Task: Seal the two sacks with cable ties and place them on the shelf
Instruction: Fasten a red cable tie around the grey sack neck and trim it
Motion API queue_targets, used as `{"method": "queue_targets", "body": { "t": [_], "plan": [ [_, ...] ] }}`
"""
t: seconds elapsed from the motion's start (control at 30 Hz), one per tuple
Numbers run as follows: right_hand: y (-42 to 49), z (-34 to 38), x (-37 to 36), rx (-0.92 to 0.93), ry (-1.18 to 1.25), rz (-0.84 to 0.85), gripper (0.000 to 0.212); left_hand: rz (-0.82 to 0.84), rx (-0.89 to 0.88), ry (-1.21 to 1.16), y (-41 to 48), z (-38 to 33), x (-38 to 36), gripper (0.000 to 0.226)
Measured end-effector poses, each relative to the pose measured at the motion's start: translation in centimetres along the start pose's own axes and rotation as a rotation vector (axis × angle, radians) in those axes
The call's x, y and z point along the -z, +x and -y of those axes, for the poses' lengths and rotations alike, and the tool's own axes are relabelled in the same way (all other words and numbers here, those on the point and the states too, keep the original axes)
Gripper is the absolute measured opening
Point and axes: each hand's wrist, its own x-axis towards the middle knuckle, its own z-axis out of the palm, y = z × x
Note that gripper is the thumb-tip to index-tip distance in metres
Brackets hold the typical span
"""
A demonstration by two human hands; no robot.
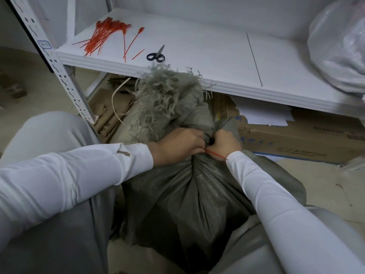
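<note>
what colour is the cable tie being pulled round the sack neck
Red; the cable tie shows best in the head view.

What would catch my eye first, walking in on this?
Probably the big grey sack in the middle, frayed top upward, with the left hand and right hand cinching a red cable tie around its neck. Next, the heap of red ties and black-handled scissors on the white shelf behind.

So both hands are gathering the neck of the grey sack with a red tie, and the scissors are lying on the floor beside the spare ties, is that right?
Not quite: the scissors lie on the white shelf, beside the spare ties, not on the floor, as the head view shows. The rest holds: the left hand and right hand are gathering the neck of the grey sack with a red tie.
</note>
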Motion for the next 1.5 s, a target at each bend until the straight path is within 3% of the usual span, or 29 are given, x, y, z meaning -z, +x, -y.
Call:
{"method": "queue_targets", "body": {
  "t": [0.17,0.33,0.4,0.53,0.63,0.8,1.0,1.1,1.27,1.5],
  "plan": [
    [0.7,-0.8,-0.2,0.012,0.103,0.002,0.014,-0.055,-0.336,0.252,0.5,0.4,-1.5,0.027],
    [0.8,-1.0,-0.3,0.018,0.134,-0.006,0.018,-0.103,-0.418,0.331,0.7,0.8,-1.9,0.016],
    [0.8,-0.9,-0.6,0.033,0.133,-0.007,0.011,-0.101,-0.382,0.348,0.9,1.3,-1.5,0.018],
    [0.6,-0.6,-1.2,0.045,0.126,-0.012,0.03,-0.044,-0.256,0.294,1.2,1.8,-1.0,0.023],
    [0.4,-0.4,-1.2,0.067,0.11,-0.012,0.038,0.024,-0.22,0.199,1.2,2.3,-0.4,0.014],
    [0.0,-0.4,-0.7,0.13,0.147,0.068,0.042,0.156,-0.075,0.009,1.3,3.4,-0.2,0.015],
    [-0.5,-0.2,0.1,0.06,0.366,0.271,0.022,0.256,0.092,-0.157,0.9,4.1,-0.3,0.014],
    [-0.7,-0.3,0.8,-0.095,0.688,0.338,0.018,0.276,0.108,-0.181,0.8,4.1,-0.3,0.017],
    [-1.3,-0.9,1.4,-0.215,0.918,0.235,0.016,0.254,0.083,-0.164,0.8,3.6,-0.3,0.017],
    [-1.2,-2.6,2.0,-0.157,0.786,0.169,0.01,0.308,0.127,-0.108,0.3,3.6,-0.6,0.031]
  ]
}}
